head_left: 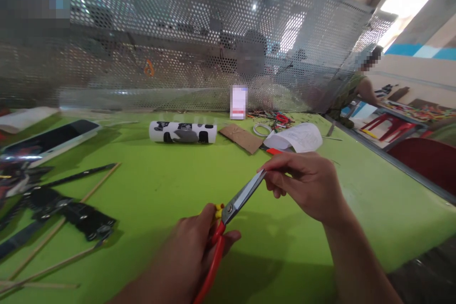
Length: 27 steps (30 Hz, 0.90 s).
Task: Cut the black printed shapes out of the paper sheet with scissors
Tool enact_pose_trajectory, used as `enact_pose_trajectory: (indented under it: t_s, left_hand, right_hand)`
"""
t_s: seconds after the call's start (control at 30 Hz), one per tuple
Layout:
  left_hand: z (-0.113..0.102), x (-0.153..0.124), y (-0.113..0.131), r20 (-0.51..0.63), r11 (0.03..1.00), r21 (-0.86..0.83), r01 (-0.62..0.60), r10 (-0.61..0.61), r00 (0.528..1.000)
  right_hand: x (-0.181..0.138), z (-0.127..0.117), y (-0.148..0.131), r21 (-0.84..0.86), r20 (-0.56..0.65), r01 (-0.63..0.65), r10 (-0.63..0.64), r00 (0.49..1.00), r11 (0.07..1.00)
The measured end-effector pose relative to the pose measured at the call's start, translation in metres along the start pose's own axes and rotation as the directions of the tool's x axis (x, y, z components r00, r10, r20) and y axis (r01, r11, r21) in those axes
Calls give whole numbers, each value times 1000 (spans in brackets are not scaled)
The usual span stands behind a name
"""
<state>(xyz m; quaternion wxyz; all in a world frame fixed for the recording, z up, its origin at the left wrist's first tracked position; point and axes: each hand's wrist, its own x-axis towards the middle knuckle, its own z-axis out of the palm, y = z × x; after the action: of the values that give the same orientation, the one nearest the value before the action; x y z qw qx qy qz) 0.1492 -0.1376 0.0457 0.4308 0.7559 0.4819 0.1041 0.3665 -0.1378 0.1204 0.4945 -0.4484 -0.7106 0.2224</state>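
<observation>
Our left grip (194, 240) holds the scissors (230, 208); our right grip (308, 183) pinches closed at their tips, where a slip could nick us.

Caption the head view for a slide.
Over a green table, the left hand holds red-handled scissors, the right hand at their tips; a black-and-white roll lies beyond.

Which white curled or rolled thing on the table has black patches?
The middle roll, on its side left of the brown piece. The curled sheet at right and white piece at far left show no such patches.
</observation>
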Motion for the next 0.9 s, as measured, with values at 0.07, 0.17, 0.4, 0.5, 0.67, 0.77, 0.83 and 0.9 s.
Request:
enact_pose_trajectory:
  t_s: [0.07, 0.17, 0.4, 0.5, 0.67, 0.77, 0.83, 0.9]
  left_hand:
    - [-1, 0, 1, 10, 1000, -13, -1, 1, 1000]
    - [-2, 0, 2, 17, 1000, -28, -11, 12, 1000]
    - [-1, 0, 0, 42, 999, -29, -19, 20, 999]
    - [0, 0, 0, 64, 998, -58, -4, 7, 998]
    - [0, -2, 0, 73, 998, -55, 12, -8, 997]
    - [0, -2, 0, 84, 999, -52, 14, -10, 996]
    - [-1, -2, 0, 91, 997, -70, 11, -5, 996]
    - [-2, -3, 0, 95, 996, -93, 6, 3, 995]
  right_hand:
    - [0, 0, 0, -7, -3, 16, -16, 1000, 1000]
    - [0, -1, 0, -16, -5, 34, -34, 999, 999]
    - [0, 0, 0, -5, -5, 31, -31, 1000, 1000]
    - [0, 1, 1, -14, 4, 39, -39, 999, 999]
    - [0, -1, 3, -33, 29, 63, -62, 998, 997]
    - [0, -2, 4, -21, 49, 56, -55, 997, 998]
    - [1, -3, 4, -7, 57, 46, -45, 997, 999]
    - [1, -3, 3, 7, 56, 25, -25, 998, 1000]
